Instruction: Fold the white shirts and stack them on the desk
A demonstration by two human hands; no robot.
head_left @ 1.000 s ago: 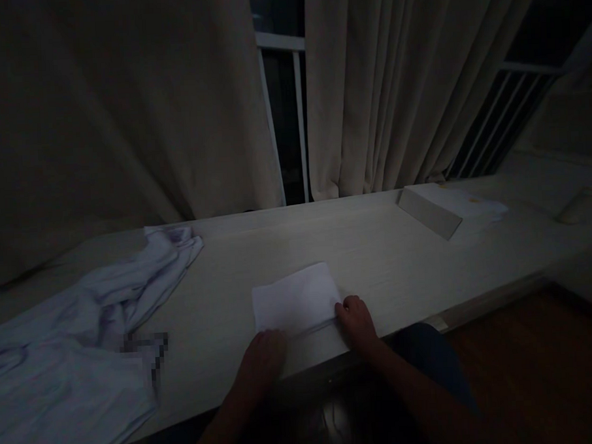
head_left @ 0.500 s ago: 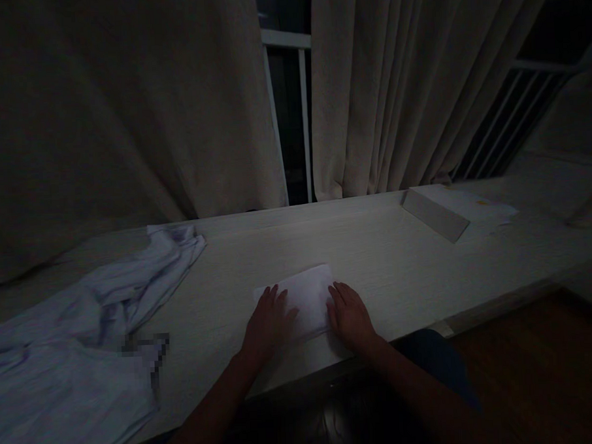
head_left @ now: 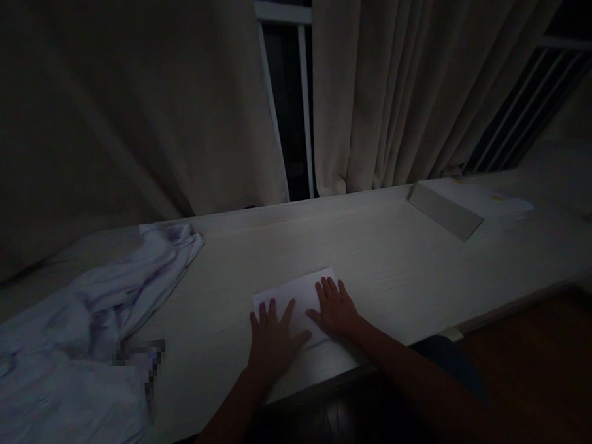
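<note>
Pretty dim scene, long pale wooden desk (head_left: 406, 263) running left to right under drawn beige curtains (head_left: 383, 81), with a dark strip of window frame (head_left: 304, 97) showing in the gap. Folded white cloth (head_left: 294, 297) sitting near the front edge of the desk, roughly in the middle, close enough to that edge that only a thin band of bare wood shows in front of it. Left hand (head_left: 272, 337) flat on the cloth's left part, fingers spread wide, palm down, gripping nothing. Right hand (head_left: 335, 307) same deal on the right part, flat, fingers out and close together, thumb nearly meeting the left one. Loads of bare desk behind the cloth all the way to the curtains, and more to its right. Crumpled pale garment (head_left: 84, 323) heaped over the left end, well apart from the cloth, with open wood between. Flat white box (head_left: 445, 214) far right near the back, lying askew. Cloth itself looks like a neat rectangle, slightly skewed to the desk edge, plain white, smooth on top, corners fairly crisp.
</note>
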